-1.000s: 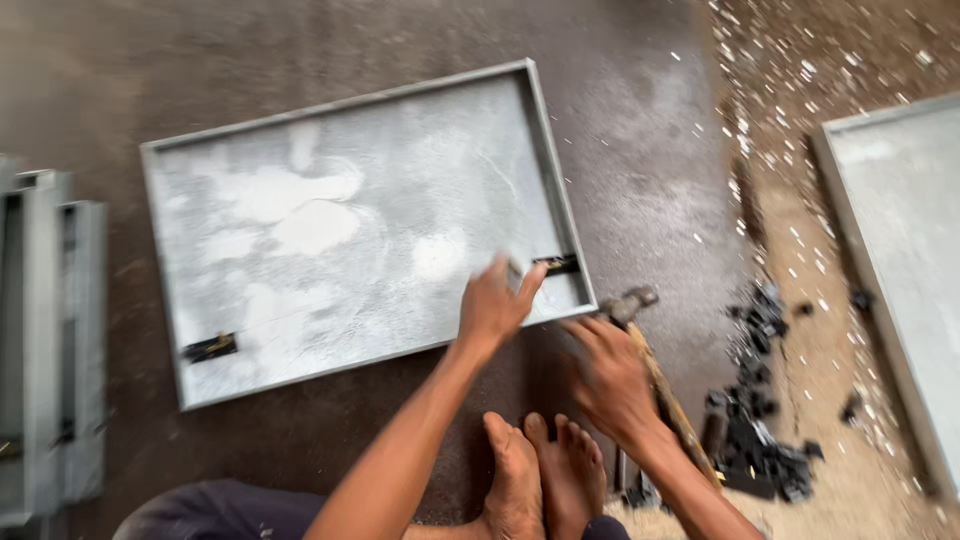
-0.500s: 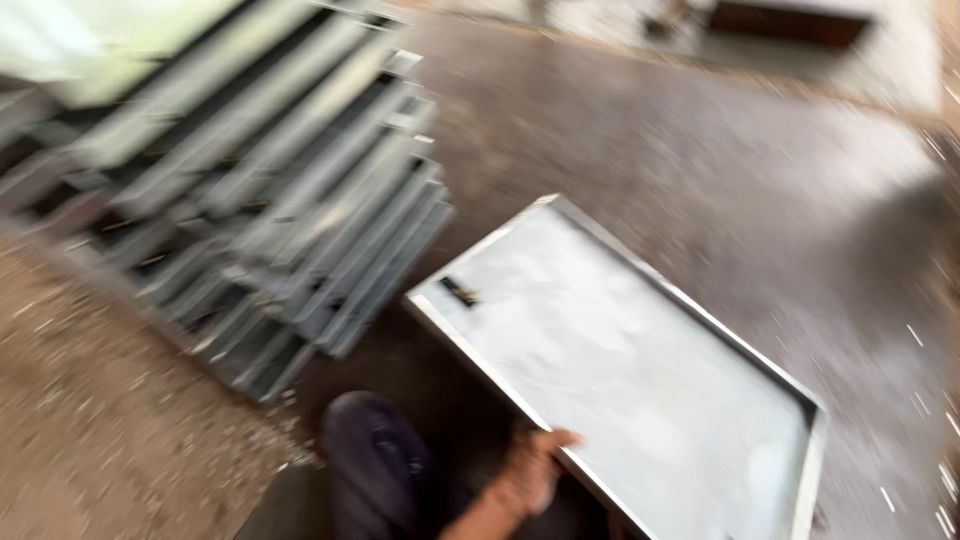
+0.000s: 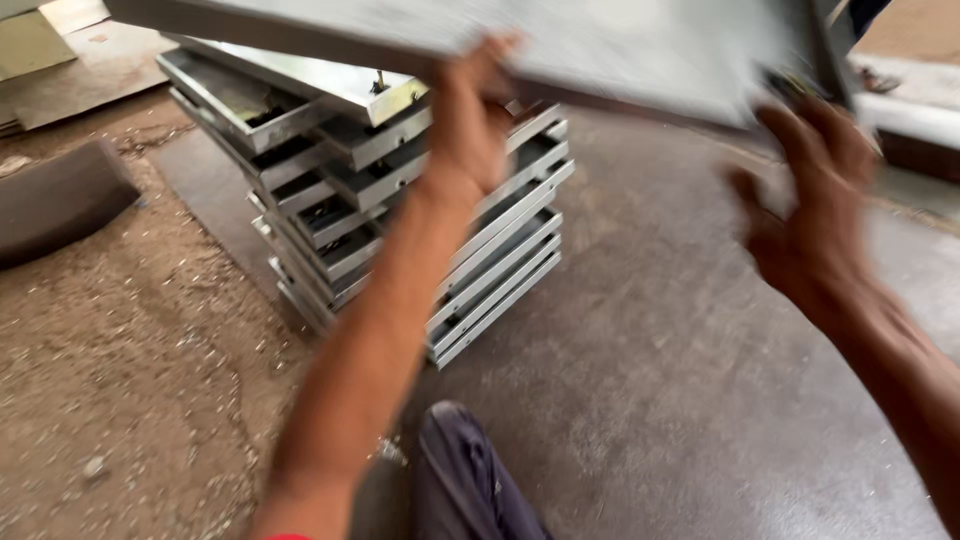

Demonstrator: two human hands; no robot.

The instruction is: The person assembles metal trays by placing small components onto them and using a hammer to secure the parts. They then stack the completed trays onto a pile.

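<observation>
A large flat grey metal tray (image 3: 620, 45) is lifted in the air across the top of the view, blurred by motion. My left hand (image 3: 470, 125) grips its near edge from below, arm stretched forward. My right hand (image 3: 815, 190) holds the tray's right end near a dark corner fitting. Under and behind the raised tray stands a stack of several like metal trays (image 3: 400, 215), piled unevenly on the floor.
Grey concrete floor (image 3: 650, 380) spreads to the right. Brown gritty ground (image 3: 130, 380) lies at the left with a dark curved slab (image 3: 55, 200) on it. My knee in dark blue cloth (image 3: 465, 480) shows at the bottom. A pale ledge (image 3: 910, 110) runs at far right.
The tray lay flat on the floor one second ago, with my hands at its near edge. It is now raised off the floor in both hands, over the stack at the left.
</observation>
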